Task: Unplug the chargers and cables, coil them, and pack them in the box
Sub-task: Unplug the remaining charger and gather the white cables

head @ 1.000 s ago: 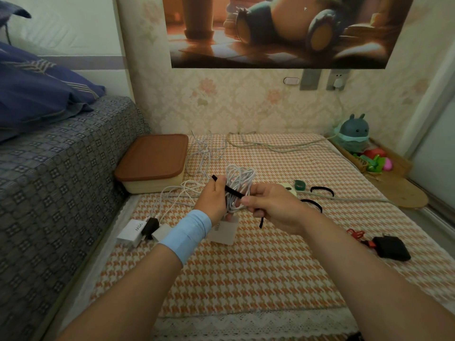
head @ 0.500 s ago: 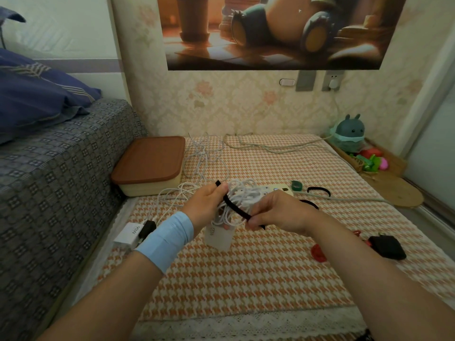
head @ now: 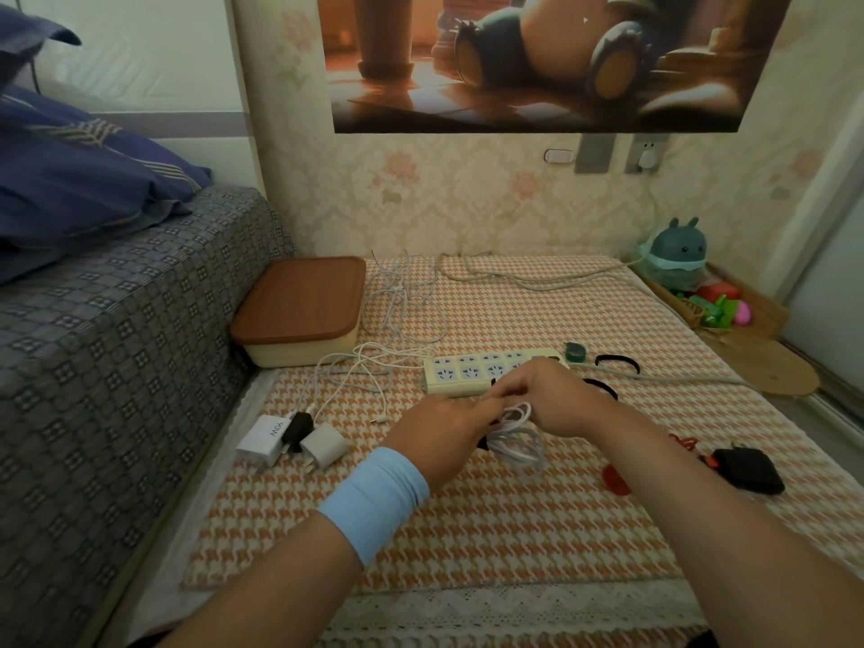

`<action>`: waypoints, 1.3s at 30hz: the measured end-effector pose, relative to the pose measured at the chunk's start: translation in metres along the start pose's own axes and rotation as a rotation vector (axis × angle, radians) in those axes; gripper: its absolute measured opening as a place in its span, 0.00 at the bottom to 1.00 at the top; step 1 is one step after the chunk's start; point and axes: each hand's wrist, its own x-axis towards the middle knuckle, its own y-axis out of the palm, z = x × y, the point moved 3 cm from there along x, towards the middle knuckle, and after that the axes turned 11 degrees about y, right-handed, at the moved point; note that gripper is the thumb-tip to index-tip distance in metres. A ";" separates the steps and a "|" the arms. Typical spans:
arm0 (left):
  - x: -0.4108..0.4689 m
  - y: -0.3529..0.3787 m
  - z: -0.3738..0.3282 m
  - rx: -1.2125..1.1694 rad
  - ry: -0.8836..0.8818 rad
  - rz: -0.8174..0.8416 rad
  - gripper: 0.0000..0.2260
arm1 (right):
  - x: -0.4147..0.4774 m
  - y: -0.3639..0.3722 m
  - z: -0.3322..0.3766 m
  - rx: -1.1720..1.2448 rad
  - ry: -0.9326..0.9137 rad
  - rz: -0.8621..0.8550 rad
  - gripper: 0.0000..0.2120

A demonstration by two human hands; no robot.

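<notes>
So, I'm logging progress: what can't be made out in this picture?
Head view only.
Whether the coiled white cable is tied: left hand and right hand cover its top.
Box contents: under its brown lid.
Power strip, right end: behind the right hand.
Wall plug: too small.

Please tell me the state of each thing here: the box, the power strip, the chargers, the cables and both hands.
Box: lid on, closed.
Power strip: visible sockets empty.
White chargers: unplugged, lying on the mat.
Coiled white cable: bundled, held in both hands.
Loose white cable: uncoiled, spread on the mat.
Left hand: grips the coil.
Right hand: pinches the coil's top.
</notes>
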 end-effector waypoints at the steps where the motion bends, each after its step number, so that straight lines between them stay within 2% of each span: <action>1: 0.000 -0.002 -0.002 0.026 0.005 -0.027 0.18 | -0.001 -0.003 0.000 0.069 0.048 0.013 0.08; 4: 0.000 0.000 -0.006 0.129 0.022 -0.042 0.16 | -0.007 -0.008 -0.002 0.341 0.230 0.082 0.12; 6: 0.000 0.007 -0.005 0.151 0.008 -0.043 0.15 | -0.014 -0.008 -0.002 0.467 0.324 0.092 0.09; 8: 0.004 0.011 -0.007 0.117 -0.020 -0.073 0.12 | -0.019 -0.008 -0.003 0.339 0.302 0.041 0.06; 10: 0.008 0.015 -0.010 0.026 -0.022 -0.084 0.06 | -0.022 -0.004 -0.003 0.156 0.279 -0.021 0.08; 12: 0.008 0.018 -0.007 -0.121 -0.124 -0.116 0.10 | -0.023 0.001 -0.003 0.068 0.274 -0.108 0.09; 14: 0.005 0.023 0.001 -0.379 -0.269 -0.092 0.14 | -0.022 0.004 0.000 0.017 0.249 -0.203 0.16; 16: 0.003 0.020 0.008 -0.484 -0.347 -0.140 0.13 | -0.021 0.006 0.001 0.021 0.231 -0.275 0.27; 17: 0.003 0.018 0.010 -0.508 -0.387 -0.137 0.13 | -0.020 0.005 0.002 0.003 0.229 -0.318 0.26; 20: 0.002 0.015 0.014 -0.553 -0.481 -0.072 0.19 | -0.020 0.007 0.004 -0.110 0.196 -0.395 0.10; 21: 0.003 0.015 0.013 -0.548 -0.486 -0.048 0.20 | -0.022 0.009 0.005 -0.133 0.171 -0.394 0.08; 24: 0.004 0.016 0.012 -0.536 -0.474 -0.053 0.18 | -0.026 0.012 0.006 -0.171 0.089 -0.411 0.10; 27: 0.007 0.019 0.013 -0.465 -0.459 -0.042 0.21 | -0.028 0.012 0.010 -0.212 0.032 -0.408 0.10; 29: 0.010 0.023 0.009 -0.331 -0.368 0.047 0.22 | -0.028 0.014 0.009 -0.266 0.113 -0.346 0.09; 31: 0.014 0.027 -0.003 -0.225 -0.278 0.151 0.22 | -0.024 0.018 -0.002 -0.250 0.288 -0.261 0.10; 33: 0.017 0.031 -0.010 -0.270 -0.284 0.169 0.22 | -0.019 0.022 -0.014 -0.147 0.432 -0.249 0.13; 35: 0.020 0.037 -0.006 -0.441 -0.400 0.156 0.21 | -0.019 0.023 -0.018 -0.089 0.463 -0.308 0.16; 37: 0.020 0.039 0.001 -0.578 -0.501 0.113 0.21 | -0.025 0.025 -0.012 -0.067 0.383 -0.395 0.16; 39: 0.020 0.038 0.006 -0.615 -0.557 0.084 0.23 | -0.032 0.026 -0.005 -0.078 0.237 -0.462 0.11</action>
